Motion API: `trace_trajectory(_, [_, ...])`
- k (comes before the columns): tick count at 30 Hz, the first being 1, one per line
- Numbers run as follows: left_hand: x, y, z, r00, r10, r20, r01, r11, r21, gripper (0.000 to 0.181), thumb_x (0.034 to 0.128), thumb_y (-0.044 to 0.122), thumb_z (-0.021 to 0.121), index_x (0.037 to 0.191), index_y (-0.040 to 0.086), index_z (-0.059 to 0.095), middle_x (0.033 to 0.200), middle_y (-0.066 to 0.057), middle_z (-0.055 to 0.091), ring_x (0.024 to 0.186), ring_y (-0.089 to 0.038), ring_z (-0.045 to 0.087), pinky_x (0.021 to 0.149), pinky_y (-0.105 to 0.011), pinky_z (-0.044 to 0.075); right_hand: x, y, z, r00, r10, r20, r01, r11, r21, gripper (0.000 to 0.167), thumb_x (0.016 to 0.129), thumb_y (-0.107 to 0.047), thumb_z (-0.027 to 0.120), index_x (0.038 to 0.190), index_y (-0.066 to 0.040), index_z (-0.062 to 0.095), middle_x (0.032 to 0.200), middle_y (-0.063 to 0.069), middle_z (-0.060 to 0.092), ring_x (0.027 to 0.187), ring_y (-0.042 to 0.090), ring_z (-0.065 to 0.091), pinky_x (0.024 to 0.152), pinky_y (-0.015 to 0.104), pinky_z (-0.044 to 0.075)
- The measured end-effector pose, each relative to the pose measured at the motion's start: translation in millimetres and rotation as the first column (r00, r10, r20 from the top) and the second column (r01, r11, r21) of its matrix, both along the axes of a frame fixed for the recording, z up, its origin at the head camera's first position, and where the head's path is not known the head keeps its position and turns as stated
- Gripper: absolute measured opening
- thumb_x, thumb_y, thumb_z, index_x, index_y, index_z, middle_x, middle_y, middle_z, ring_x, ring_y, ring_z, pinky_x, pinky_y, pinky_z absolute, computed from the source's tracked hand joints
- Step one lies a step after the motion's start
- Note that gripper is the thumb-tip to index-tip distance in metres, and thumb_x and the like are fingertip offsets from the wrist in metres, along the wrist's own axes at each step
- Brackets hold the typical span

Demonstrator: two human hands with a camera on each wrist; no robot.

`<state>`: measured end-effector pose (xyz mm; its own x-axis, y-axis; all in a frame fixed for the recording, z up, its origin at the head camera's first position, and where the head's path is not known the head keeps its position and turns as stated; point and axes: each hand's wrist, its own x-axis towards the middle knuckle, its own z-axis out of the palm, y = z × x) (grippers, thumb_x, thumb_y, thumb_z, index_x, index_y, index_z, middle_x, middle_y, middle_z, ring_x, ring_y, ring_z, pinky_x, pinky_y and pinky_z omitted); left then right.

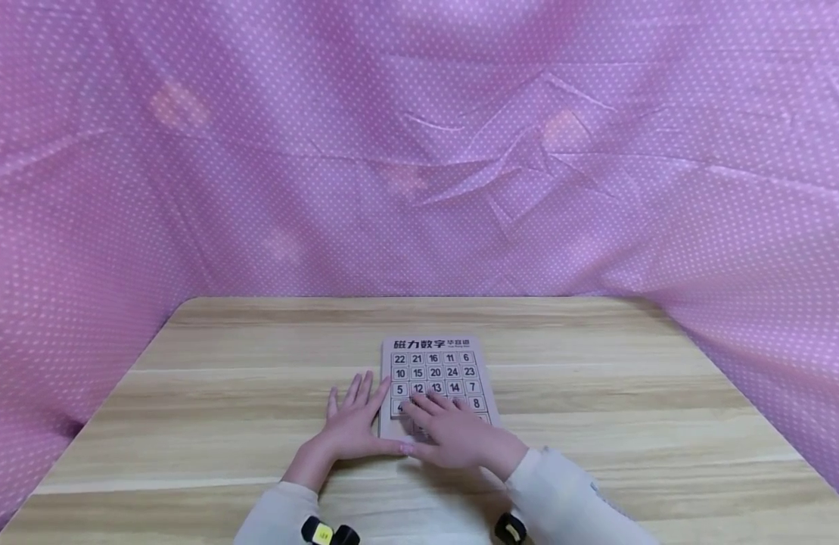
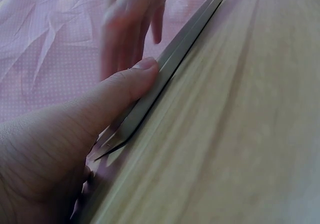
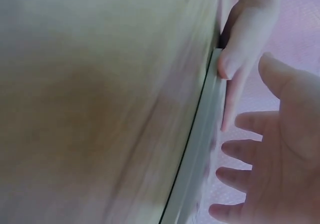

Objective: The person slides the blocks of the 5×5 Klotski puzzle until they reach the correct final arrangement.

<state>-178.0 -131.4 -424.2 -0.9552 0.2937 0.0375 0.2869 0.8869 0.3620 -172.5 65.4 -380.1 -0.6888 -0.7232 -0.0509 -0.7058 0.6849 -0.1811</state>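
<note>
A flat number sliding puzzle (image 1: 433, 344) lies on the table, with rows of numbered square tiles under a dark printed title. My left hand (image 1: 351, 430) rests at its lower left corner, fingers spread along the left side and thumb against the near edge. In the left wrist view, that thumb (image 2: 122, 87) presses on the board's rim. Over the lower rows hangs my right hand (image 1: 456, 439), its fingers loosely spread and hiding several tiles. The right wrist view shows the right fingers (image 3: 240, 150) just off the board face, gripping nothing.
The wooden table (image 1: 256, 341) has pale and brown grain and surrounds the board. Pink dotted cloth (image 1: 419, 151) hangs behind it and along both sides. Dark bands with devices (image 1: 329, 532) sit on both sleeved wrists.
</note>
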Motion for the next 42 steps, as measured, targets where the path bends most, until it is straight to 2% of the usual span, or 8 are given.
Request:
trace_trajectory(8, [0.5, -0.7, -0.7, 1.000, -0.015, 0.012, 0.015, 1.000, 0.001, 0.111, 0.0532, 0.078, 0.050, 0.139, 0.016, 0.017, 0.141, -0.018, 0.006, 0.127, -0.032, -0.001, 0.094, -0.057, -0.008, -20.2, -21.0, -4.4, 0.997, -0.073, -0.006, 0.073, 0.995, 0.070, 0.067, 0.085, -0.057, 0.033, 0.136, -0.015, 0.028, 0.140, 0.007, 0.020, 0.126, 0.031, 0.014, 0.095, 0.056, 0.016])
trace_trajectory(13, [-0.1, -0.6, 0.6, 1.000, -0.023, 0.014, 0.023, 1.000, 0.008, 0.110, 0.0536, 0.078, 0.050, 0.139, 0.017, 0.016, 0.141, -0.018, 0.007, 0.127, -0.031, -0.001, 0.094, -0.056, -0.008, -27.7, -26.1, -3.2, 0.994, -0.111, 0.013, 0.109, 0.989, 0.097, 0.069, 0.083, -0.059, 0.032, 0.137, -0.016, 0.026, 0.141, 0.005, 0.017, 0.127, 0.029, 0.011, 0.096, 0.055, 0.013])
trace_trajectory(16, [-0.4, -1.0, 0.8, 1.000, -0.026, 0.018, 0.026, 1.000, 0.008, 0.111, 0.0532, 0.079, 0.049, 0.139, 0.017, 0.016, 0.141, -0.018, 0.007, 0.127, -0.031, -0.002, 0.094, -0.056, -0.008, -28.2, -27.1, -3.3, 0.994, -0.111, 0.002, 0.109, 0.986, 0.122, 0.070, 0.083, -0.059, 0.031, 0.137, -0.015, 0.024, 0.141, 0.005, 0.016, 0.127, 0.029, 0.010, 0.096, 0.055, 0.012])
trace_trajectory(21, [-2.0, -3.0, 1.9, 1.000, -0.018, 0.007, 0.018, 1.000, 0.006, 0.111, 0.0529, 0.079, 0.049, 0.139, 0.017, 0.016, 0.141, -0.017, 0.006, 0.127, -0.031, -0.001, 0.094, -0.056, -0.008, -25.1, -28.3, -2.6, 0.995, -0.079, -0.063, 0.088, 0.983, 0.159, 0.069, 0.084, -0.059, 0.029, 0.137, -0.015, 0.025, 0.141, 0.005, 0.018, 0.127, 0.029, 0.012, 0.096, 0.055, 0.013])
trace_trajectory(27, [-4.5, -5.2, 3.1, 1.000, -0.019, -0.007, 0.019, 1.000, -0.009, 0.111, 0.0531, 0.078, 0.050, 0.139, 0.016, 0.017, 0.141, -0.018, 0.006, 0.127, -0.032, 0.000, 0.094, -0.057, -0.007, -19.0, -26.8, 0.5, 0.996, -0.059, -0.059, 0.069, 0.982, 0.177, 0.067, 0.085, -0.058, 0.030, 0.136, -0.015, 0.026, 0.140, 0.003, 0.020, 0.127, 0.027, 0.014, 0.097, 0.053, 0.013])
trace_trajectory(36, [-5.6, -5.4, 3.2, 1.000, -0.026, -0.013, 0.026, 1.000, -0.012, 0.109, 0.0550, 0.079, 0.047, 0.139, 0.015, 0.018, 0.140, -0.019, 0.008, 0.127, -0.032, 0.001, 0.094, -0.057, -0.006, -13.4, -21.9, 0.3, 0.998, -0.040, -0.046, 0.047, 0.988, 0.150, 0.065, 0.085, -0.058, 0.026, 0.136, -0.016, 0.028, 0.140, 0.002, 0.021, 0.127, 0.025, 0.013, 0.096, 0.054, 0.014])
trace_trajectory(38, [-4.9, -5.0, 3.2, 1.000, -0.024, -0.016, 0.023, 1.000, -0.012, 0.110, 0.0541, 0.080, 0.046, 0.139, 0.016, 0.018, 0.140, -0.018, 0.008, 0.127, -0.032, 0.001, 0.094, -0.057, -0.007, -15.1, -20.6, -0.6, 0.999, -0.042, -0.027, 0.045, 0.992, 0.121, 0.065, 0.086, -0.057, 0.026, 0.136, -0.016, 0.027, 0.140, 0.002, 0.022, 0.127, 0.026, 0.014, 0.096, 0.054, 0.014])
trace_trajectory(42, [-3.7, -4.7, 2.3, 1.000, -0.018, -0.017, 0.018, 1.000, -0.003, 0.112, 0.0521, 0.079, 0.048, 0.139, 0.015, 0.017, 0.140, -0.018, 0.007, 0.127, -0.033, 0.001, 0.094, -0.057, -0.006, -22.6, -9.8, -1.3, 0.995, -0.083, 0.046, 0.083, 0.997, 0.003, 0.063, 0.087, -0.053, 0.030, 0.137, -0.013, 0.025, 0.140, 0.007, 0.022, 0.126, 0.030, 0.015, 0.095, 0.056, 0.014])
